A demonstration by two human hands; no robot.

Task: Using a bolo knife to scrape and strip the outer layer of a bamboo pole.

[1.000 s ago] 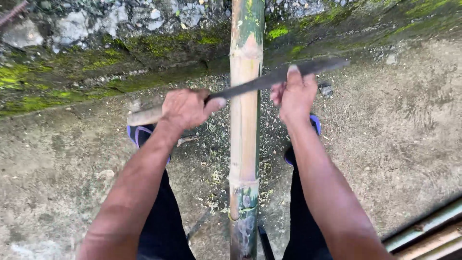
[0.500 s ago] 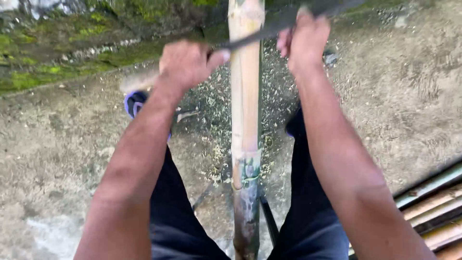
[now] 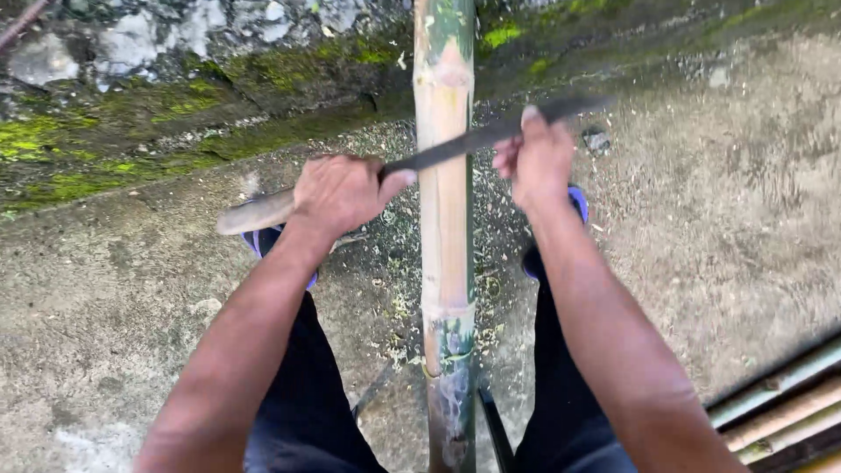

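A long bamboo pole (image 3: pixel 445 228) runs away from me between my legs, pale where its skin is scraped and green at the near node and far end. A long dark blade (image 3: pixel 455 147) lies crosswise on the pole. My left hand (image 3: pixel 343 191) is closed around the knife's pale wooden handle (image 3: pixel 256 213). My right hand (image 3: pixel 541 159) grips the blade's back near its tip, to the right of the pole.
Shavings litter the concrete ground (image 3: pixel 736 219) around my feet in blue sandals (image 3: pixel 263 241). A mossy stone ledge (image 3: pixel 158 114) runs across the far side. Several cut bamboo poles (image 3: pixel 788 412) lie at the lower right.
The blade and both hands slid up the pole away from me half a second ago, then came back down towards me to about where they were a second ago.
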